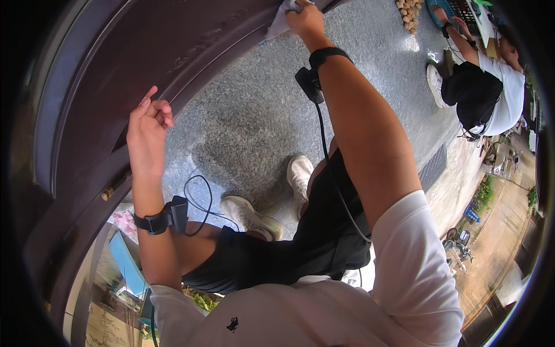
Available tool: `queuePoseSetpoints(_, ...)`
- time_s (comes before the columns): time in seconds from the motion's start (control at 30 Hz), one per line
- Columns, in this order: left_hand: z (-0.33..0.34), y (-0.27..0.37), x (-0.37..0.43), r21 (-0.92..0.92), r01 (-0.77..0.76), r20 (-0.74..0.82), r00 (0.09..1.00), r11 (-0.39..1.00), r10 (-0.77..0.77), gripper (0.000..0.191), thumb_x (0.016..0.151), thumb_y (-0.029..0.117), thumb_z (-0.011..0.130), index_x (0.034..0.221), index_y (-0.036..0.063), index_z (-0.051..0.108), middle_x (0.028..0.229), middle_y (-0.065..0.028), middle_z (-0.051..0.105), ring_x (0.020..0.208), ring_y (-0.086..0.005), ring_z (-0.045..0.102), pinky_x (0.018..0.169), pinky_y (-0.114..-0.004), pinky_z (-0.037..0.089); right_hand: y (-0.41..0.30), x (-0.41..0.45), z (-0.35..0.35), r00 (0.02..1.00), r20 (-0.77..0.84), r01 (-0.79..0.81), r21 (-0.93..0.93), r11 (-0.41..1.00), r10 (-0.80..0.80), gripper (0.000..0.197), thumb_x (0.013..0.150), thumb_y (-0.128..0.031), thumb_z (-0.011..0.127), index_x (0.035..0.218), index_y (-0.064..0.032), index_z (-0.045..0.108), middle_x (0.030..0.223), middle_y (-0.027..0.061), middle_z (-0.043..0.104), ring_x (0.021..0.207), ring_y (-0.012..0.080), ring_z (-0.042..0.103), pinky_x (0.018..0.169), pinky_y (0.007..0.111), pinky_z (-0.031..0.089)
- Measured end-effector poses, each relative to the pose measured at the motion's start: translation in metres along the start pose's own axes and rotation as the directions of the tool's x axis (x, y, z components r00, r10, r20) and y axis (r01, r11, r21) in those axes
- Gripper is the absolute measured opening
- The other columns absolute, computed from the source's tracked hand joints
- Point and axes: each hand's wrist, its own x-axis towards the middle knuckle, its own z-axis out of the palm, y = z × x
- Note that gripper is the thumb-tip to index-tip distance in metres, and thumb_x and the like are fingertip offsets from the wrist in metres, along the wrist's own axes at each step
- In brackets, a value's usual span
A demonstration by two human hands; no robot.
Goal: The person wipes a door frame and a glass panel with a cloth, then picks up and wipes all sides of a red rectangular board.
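Observation:
My right hand reaches far forward, gripping a pale cloth pressed against the lower part of a dark brown door. The cloth hangs partly below the fingers near the door's bottom edge. My left hand is raised in front of the same door with bent, parted fingers and nothing in it. Whether its fingertips touch the door I cannot tell. A brass-coloured fitting sits on the door's edge, below my left hand. Both wrists wear black straps with cabled devices.
Speckled grey floor spreads under my shoes, with a loose black cable by my left knee. At upper right another person crouches beside a blue basket and a pile of brown round items. A bicycle stands outside at right.

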Motion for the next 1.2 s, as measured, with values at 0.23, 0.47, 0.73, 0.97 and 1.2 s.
queuePoseSetpoints(0.23,-0.024,0.003,-0.01,-0.111,0.002,-0.019,1.0,0.994,-0.004,0.024,0.092,0.027,0.056,0.09,0.0027,0.055,0.088,-0.01,0.061,0.076,-0.0155,0.049,0.074,-0.029,0.04,-0.039,-0.004,-0.011,0.996,-0.085,-0.013,0.226,0.974,0.033,0.029,0.081,-0.024,0.058,0.097,-0.0012,0.067,0.097,0.0271,0.066,0.097,0.0451,0.061,0.083,0.046,0.05)
queuePoseSetpoints(0.47,-0.027,-0.006,0.005,0.005,-0.009,-0.031,0.999,1.0,0.009,0.018,0.09,0.021,0.057,0.09,0.0023,0.056,0.088,-0.0101,0.061,0.077,-0.0153,0.05,0.074,-0.028,0.04,-0.043,-0.003,-0.012,0.997,0.076,-0.026,-0.012,1.0,0.027,0.033,0.083,-0.026,0.057,0.106,-0.0042,0.066,0.103,0.024,0.066,0.102,0.0432,0.061,0.087,0.048,0.049)
queuePoseSetpoints(0.73,-0.015,-0.001,0.003,-0.144,0.024,-0.008,1.0,0.989,-0.026,0.048,0.093,0.02,0.05,0.132,-0.0067,0.044,0.09,-0.0093,0.053,0.078,-0.0159,0.043,0.075,-0.03,0.037,0.001,0.002,0.001,0.996,0.084,-0.023,0.018,1.0,0.021,0.039,0.079,-0.024,0.061,0.113,-0.0052,0.064,0.11,0.0222,0.066,0.108,0.0401,0.06,0.091,0.045,0.049)
queuePoseSetpoints(0.97,-0.016,0.0,-0.008,-0.176,0.035,0.033,0.999,0.984,-0.029,0.054,0.092,0.02,0.05,0.138,-0.0067,0.039,0.09,-0.0089,0.049,0.079,-0.0163,0.041,0.075,-0.029,0.036,-0.084,-0.041,-0.012,0.966,0.254,0.086,-0.157,0.984,-0.044,0.032,0.077,-0.02,0.061,0.106,-0.0058,0.065,0.103,0.0214,0.067,0.101,0.0405,0.062,0.087,0.048,0.049)
queuePoseSetpoints(1.2,-0.017,0.0,-0.003,-0.222,-0.003,0.0,1.0,0.975,0.003,0.051,0.092,0.02,0.05,0.134,-0.0072,0.042,0.089,-0.0081,0.048,0.079,-0.016,0.041,0.075,-0.029,0.036,-0.13,-0.092,0.011,0.798,0.506,0.412,-0.059,0.909,-0.329,0.042,0.078,-0.026,0.061,0.119,-0.0189,0.066,0.108,0.0188,0.067,0.096,0.0362,0.067,0.09,0.043,0.053)
